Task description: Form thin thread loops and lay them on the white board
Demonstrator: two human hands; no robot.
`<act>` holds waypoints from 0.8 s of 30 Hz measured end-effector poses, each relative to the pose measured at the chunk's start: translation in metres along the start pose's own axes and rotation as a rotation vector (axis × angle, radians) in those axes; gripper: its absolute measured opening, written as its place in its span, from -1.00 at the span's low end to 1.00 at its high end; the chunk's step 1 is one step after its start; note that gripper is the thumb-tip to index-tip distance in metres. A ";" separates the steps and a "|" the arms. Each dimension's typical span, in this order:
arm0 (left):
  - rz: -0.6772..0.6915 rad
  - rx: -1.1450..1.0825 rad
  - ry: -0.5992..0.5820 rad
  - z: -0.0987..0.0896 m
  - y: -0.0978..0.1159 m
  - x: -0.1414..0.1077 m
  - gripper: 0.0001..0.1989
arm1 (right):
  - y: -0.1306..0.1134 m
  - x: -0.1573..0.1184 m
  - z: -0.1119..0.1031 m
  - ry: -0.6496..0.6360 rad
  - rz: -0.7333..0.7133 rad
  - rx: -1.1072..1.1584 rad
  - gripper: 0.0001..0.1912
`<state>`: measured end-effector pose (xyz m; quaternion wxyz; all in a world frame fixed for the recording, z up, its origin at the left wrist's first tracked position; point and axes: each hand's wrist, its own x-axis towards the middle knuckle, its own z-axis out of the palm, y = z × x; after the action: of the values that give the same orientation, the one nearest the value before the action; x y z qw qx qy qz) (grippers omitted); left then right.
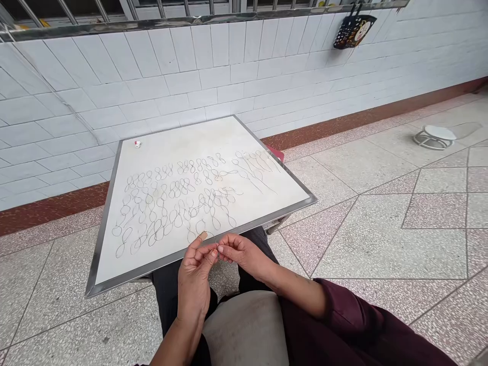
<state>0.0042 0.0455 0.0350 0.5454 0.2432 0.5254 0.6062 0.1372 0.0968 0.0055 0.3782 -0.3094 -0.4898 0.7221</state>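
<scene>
My left hand [198,267] and my right hand [242,252] meet at the near edge of the white table [198,140]. Both pinch a thin wire [216,240] between thumb and fingertips; most of it is hidden by the fingers. A tan bandage wraps one fingertip of the left hand. Just beyond the hands, rows of thin wire loops [177,216], many shaped like a figure eight, lie across the tabletop. Toward the table's right side are several straighter wire pieces [255,173] with long tails.
A small white and red item [138,144] sits at the table's far left corner. Behind stands a white tiled wall [183,76] with a dark patterned bag [354,31] hanging from the ledge. A low white-seated chair [438,134] is on the tiled floor [381,244] to the right.
</scene>
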 end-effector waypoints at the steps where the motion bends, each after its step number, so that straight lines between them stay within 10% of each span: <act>1: -0.004 0.002 -0.005 0.000 0.000 0.000 -0.36 | 0.000 0.000 0.000 0.006 -0.007 0.003 -0.56; 24: 0.051 -0.013 0.055 -0.003 0.005 0.004 -0.48 | 0.009 -0.016 0.011 0.038 -0.249 -0.614 -0.74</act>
<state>-0.0016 0.0485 0.0371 0.5167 0.2361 0.5298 0.6297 0.1346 0.0764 0.0018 0.3617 -0.3602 -0.7112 0.4833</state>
